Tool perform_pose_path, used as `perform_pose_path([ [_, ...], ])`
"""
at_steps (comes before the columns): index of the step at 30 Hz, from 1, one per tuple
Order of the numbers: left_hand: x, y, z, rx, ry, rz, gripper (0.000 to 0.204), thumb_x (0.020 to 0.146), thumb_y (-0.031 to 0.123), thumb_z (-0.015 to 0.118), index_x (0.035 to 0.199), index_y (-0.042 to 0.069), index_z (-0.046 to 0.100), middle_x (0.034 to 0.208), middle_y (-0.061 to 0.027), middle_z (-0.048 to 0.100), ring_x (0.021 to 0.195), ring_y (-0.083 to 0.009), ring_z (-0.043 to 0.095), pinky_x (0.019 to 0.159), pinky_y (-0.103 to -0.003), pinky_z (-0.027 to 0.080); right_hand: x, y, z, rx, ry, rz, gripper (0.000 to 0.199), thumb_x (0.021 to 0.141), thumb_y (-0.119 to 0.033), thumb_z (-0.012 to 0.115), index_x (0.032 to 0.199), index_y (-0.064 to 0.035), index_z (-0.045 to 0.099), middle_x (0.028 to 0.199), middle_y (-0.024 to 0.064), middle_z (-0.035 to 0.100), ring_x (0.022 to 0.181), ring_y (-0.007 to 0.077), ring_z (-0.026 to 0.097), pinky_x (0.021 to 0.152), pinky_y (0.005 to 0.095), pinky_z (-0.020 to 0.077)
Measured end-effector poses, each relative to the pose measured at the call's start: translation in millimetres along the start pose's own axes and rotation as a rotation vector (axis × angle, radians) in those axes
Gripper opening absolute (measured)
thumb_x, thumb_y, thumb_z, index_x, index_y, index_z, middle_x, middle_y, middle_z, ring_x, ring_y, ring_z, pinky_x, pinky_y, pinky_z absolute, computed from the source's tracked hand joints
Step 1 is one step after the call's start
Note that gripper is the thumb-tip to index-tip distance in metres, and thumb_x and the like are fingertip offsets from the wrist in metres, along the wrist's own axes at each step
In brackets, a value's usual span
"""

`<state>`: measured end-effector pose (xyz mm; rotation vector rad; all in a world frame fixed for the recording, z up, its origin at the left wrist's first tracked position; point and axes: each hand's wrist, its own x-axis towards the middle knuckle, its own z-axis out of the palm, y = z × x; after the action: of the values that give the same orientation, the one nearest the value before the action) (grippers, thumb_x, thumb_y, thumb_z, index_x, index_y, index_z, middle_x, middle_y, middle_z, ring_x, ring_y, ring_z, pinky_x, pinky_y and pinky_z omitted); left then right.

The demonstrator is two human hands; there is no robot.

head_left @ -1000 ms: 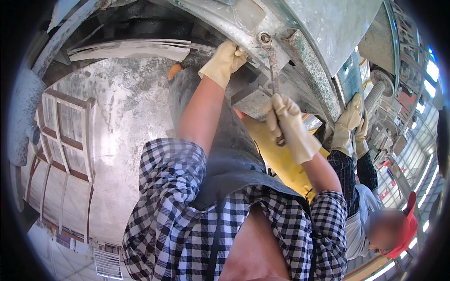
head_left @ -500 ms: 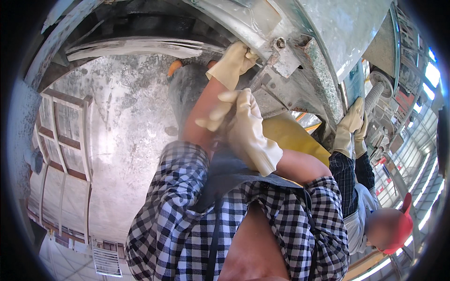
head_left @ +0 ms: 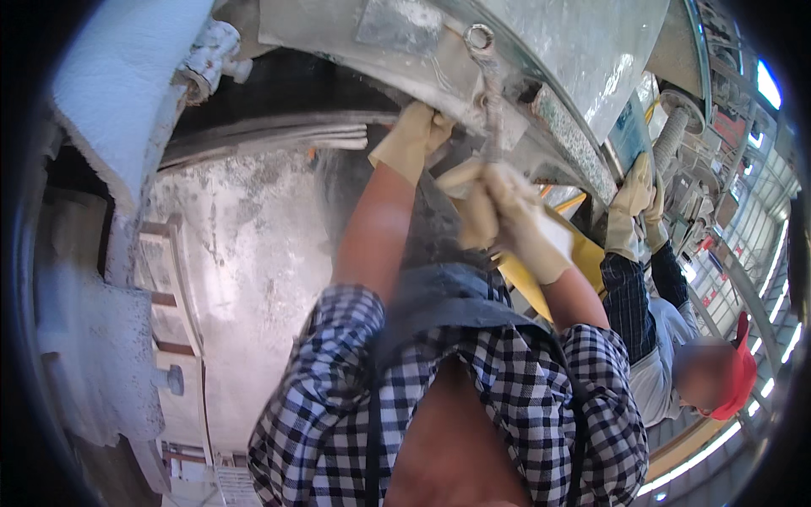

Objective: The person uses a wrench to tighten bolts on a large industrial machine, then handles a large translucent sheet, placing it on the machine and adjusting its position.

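A cream rubber glove covers my left hand (head_left: 414, 139), whose fingers curl at the lower edge of a large grey metal housing (head_left: 338, 34). What lies under those fingertips is hidden. My right hand (head_left: 517, 211), gloved alike and smeared by motion, is closed around the lower end of a ring wrench (head_left: 492, 101). The wrench stands up from the fist, its ring end foremost in front of the housing. I cannot tell whether the ring sits on a bolt. Beside the wrench runs a rusty, pitted metal beam (head_left: 574, 144).
To the right, a co-worker in a red cap (head_left: 745, 372) holds gloved hands (head_left: 635, 198) by the machine, near a coiled spring (head_left: 672, 139). A yellow panel (head_left: 528, 283) lies behind my right forearm. White-crusted metalwork (head_left: 118, 355) rises at left, before a wooden frame (head_left: 182, 287).
My right hand has moved up and right, and the wrench now points more steeply upward. My left hand stays at the housing edge. My view has shifted, bringing the white-crusted metalwork in at left.
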<state>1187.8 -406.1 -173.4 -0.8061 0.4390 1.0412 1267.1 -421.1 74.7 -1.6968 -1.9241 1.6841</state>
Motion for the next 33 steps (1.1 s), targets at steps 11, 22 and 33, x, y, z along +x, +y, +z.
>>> perform_pose_path([
  [11, -4, 5, -1, 0.148, -0.079, 0.049, 0.009, 0.103, 0.013, 0.053, 0.106, 0.01, 0.061, 0.088, 0.0004, 0.063, 0.059, -0.0042, 0.056, 0.043, -0.014, 0.045, -45, 71, -78, 0.161, -0.042, 0.545, 0.034, 0.107, -0.03, 0.051, 0.101, -0.0017, 0.069, 0.062, 0.0032, 0.063, 0.042, 0.0086, 0.048, 0.042, 0.0246, 0.0351],
  [22, -8, 7, 8, 0.181, -0.024, 0.047, 0.013, 0.103, 0.013, 0.049, 0.095, 0.008, 0.057, 0.078, -0.0013, 0.058, 0.047, -0.0069, 0.044, 0.039, -0.017, 0.037, -18, 77, -115, 0.044, -0.168, 0.457, 0.033, 0.102, -0.033, 0.053, 0.099, -0.0044, 0.069, 0.061, 0.0036, 0.058, 0.043, 0.0082, 0.049, 0.045, 0.0234, 0.0337],
  [33, -4, 7, 5, 0.14, -0.086, 0.041, 0.016, 0.105, 0.012, 0.046, 0.092, 0.007, 0.055, 0.077, -0.0016, 0.057, 0.046, -0.0077, 0.044, 0.04, -0.018, 0.038, -34, 67, -80, 0.191, -0.172, 0.505, 0.035, 0.108, -0.036, 0.049, 0.098, -0.0054, 0.063, 0.063, 0.0008, 0.057, 0.049, 0.0076, 0.05, 0.05, 0.0212, 0.0381],
])
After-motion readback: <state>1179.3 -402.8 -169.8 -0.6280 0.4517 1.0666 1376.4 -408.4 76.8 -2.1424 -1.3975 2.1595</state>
